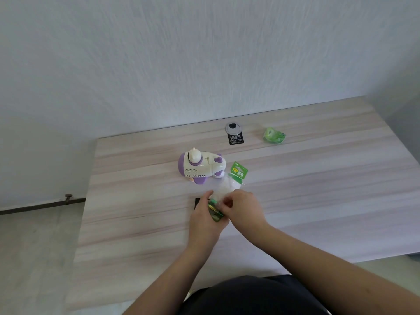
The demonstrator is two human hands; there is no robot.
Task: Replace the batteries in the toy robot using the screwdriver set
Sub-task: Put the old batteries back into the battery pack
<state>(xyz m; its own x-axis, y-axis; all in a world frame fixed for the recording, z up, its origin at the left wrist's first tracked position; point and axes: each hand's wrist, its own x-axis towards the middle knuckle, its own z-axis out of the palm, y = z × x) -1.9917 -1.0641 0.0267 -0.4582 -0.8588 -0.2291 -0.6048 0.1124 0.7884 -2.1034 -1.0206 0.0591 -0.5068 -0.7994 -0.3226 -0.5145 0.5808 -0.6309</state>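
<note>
A white and purple toy robot (202,167) lies on its side on the wooden table (136,201), beyond my hands. My left hand (204,218) and my right hand (243,211) meet over a battery pack (229,189) with a green card top and clear plastic. My left hand holds green batteries (214,211) at the pack's near end. My right hand pinches the clear plastic beside them. A dark flat object (198,203), partly hidden under my left hand, lies on the table; whether it is the screwdriver set is unclear.
A crumpled green wrapper (273,135) lies at the far right of the table. A round cable grommet (233,128) and a black label (236,139) sit near the back edge by the wall. The table's left edge drops to the floor.
</note>
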